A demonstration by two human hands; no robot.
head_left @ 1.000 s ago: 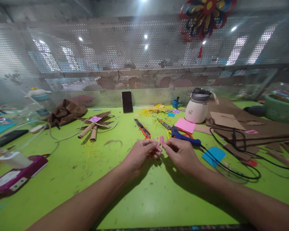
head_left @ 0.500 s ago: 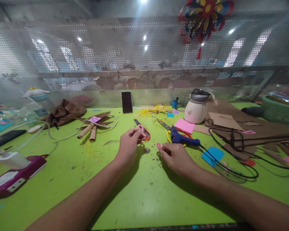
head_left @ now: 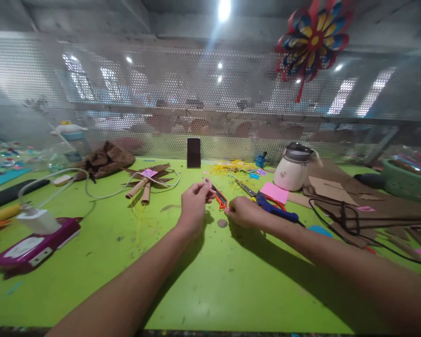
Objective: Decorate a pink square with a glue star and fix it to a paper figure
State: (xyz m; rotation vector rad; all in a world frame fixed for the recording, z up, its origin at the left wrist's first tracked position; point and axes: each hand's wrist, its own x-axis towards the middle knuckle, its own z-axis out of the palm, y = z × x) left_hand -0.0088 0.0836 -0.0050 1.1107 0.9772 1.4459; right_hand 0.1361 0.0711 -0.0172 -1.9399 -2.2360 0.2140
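Observation:
My left hand (head_left: 195, 201) is closed in a pinch on a small pink paper strip (head_left: 206, 182), which sticks up above the fingertips. To its right, my right hand (head_left: 244, 211) is closed with its palm down. A tiny bit of pink paper (head_left: 226, 210) shows at its fingertips; most of that piece is hidden. Between and just beyond the hands lies an orange and black utility knife (head_left: 220, 197). A blue glue gun (head_left: 277, 209) rests beside my right hand, over red and yellow handles. Near the hands is a round grey spot (head_left: 222, 223) on the green table (head_left: 203, 285).
Brown paper rolls with a pink star-marked square (head_left: 148, 173) lie to the left. A phone (head_left: 193, 153) stands at the back. Pink paper (head_left: 274, 192), a white jar (head_left: 292, 168) and a black cord (head_left: 352, 222) are right; a purple power strip (head_left: 52, 243) is left.
My right hand has moved left, nearer to my left hand and the utility knife, carrying its pink piece. My left hand still pinches its strip. The camera view has shifted slightly.

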